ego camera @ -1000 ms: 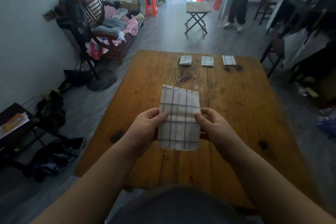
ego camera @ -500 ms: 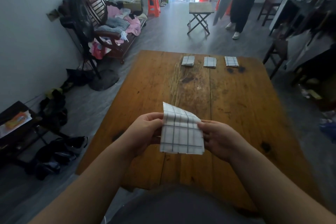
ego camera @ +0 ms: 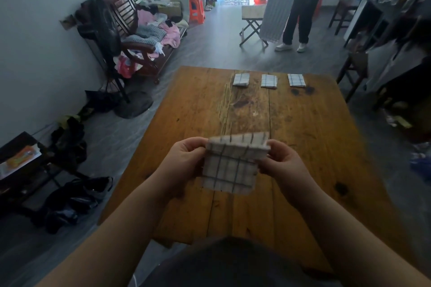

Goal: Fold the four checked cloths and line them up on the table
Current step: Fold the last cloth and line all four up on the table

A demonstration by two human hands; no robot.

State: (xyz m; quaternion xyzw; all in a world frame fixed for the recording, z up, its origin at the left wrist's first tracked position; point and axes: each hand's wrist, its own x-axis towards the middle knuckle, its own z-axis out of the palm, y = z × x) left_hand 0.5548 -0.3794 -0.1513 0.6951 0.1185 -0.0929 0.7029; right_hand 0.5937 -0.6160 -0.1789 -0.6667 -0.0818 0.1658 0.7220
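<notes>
While my left hand [ego camera: 186, 158] pinches the left side of the checked cloth [ego camera: 229, 170] and my right hand [ego camera: 282, 161] pinches its right side, I see the cloth held in the air over the near half of the counter [ego camera: 303, 135], its top part bent over. Along the far edge, the first folded cloth [ego camera: 241, 79], the second folded cloth [ego camera: 269, 81] and the third folded cloth [ego camera: 296, 80] lie in a row, apart from one another and well apart from the held one.

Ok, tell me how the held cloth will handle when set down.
Likely floppy: the cloth bends over at the top where the left hand and right hand pinch it. Probably light, since two pinches alone carry it.
</notes>
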